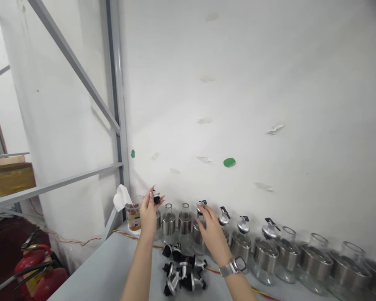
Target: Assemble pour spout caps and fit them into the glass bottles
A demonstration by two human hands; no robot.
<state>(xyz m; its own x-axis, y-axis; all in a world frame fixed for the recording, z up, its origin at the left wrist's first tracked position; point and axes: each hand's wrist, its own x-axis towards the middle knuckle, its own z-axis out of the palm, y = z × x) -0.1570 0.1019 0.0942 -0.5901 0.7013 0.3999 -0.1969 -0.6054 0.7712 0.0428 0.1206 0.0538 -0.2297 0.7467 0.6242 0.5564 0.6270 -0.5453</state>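
Note:
My left hand (149,207) is raised at the left end of the bottle row, its fingers closed around a silver-and-black bottle stopper (157,198). My right hand (211,228), with a watch on the wrist, curves around the top of a glass bottle (197,237) with a metal sleeve. Its fingers are at the stopper (202,203) in that bottle's mouth, and part of the grip is hidden. Two uncapped bottles (168,223) stand between my hands. Below them, a pile of loose stoppers (184,271) lies on the table.
Rightward along the wall (244,96) stand stoppered bottles (267,253), then uncapped ones (316,259). A plastic cup (133,217) with white tissue (122,198) is at the table's (109,261) back left corner. A twisted cord (213,270) crosses the table. Red fire extinguishers (39,271) stand left.

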